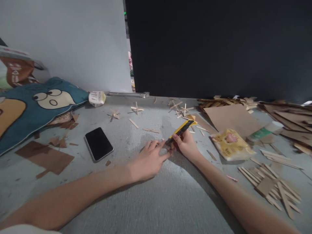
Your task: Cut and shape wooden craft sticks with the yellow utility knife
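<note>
Ideally, with the utility knife (180, 130) clasped in our right hand (188, 145), our left hand (149, 160), whose grip we cannot tell, should avoid its tip.

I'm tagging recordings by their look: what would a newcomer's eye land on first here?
Probably the yellow-and-black utility knife, slanting up from the right hand at the middle of the table, with the left hand close beside its lower end. Next, likely the teal cushion with its cartoon eyes at the far left, and the dark-screened phone lying between cushion and hands.
</note>
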Available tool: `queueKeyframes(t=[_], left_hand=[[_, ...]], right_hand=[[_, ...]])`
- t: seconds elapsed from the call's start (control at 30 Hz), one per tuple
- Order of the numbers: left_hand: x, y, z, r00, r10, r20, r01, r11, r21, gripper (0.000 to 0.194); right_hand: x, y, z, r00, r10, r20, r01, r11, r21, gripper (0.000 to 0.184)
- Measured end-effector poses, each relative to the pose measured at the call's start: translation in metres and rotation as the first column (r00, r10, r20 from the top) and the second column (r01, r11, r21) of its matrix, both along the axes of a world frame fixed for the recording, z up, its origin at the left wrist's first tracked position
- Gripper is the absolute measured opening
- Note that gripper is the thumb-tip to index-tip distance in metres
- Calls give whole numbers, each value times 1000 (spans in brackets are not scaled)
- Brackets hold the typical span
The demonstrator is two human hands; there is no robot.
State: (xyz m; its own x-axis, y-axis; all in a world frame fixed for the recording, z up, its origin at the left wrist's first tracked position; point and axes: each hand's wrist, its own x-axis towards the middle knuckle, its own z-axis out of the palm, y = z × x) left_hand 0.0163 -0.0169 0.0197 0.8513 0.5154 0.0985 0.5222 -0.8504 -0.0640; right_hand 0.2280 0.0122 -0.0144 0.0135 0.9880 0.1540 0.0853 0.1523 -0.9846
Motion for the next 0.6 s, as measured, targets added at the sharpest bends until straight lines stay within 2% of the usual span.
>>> queueKeyframes(t=[0.37, 0.6], left_hand=[[0, -1, -1, 1000, 2, 22, -2, 1000, 1, 46], [0, -2, 0, 999, 7, 32, -7, 1000, 5, 44]], right_hand=[[2, 2, -5, 1000, 4, 8, -4, 999, 33, 44], [3, 3, -6, 996, -27, 84, 21, 997, 68, 33]])
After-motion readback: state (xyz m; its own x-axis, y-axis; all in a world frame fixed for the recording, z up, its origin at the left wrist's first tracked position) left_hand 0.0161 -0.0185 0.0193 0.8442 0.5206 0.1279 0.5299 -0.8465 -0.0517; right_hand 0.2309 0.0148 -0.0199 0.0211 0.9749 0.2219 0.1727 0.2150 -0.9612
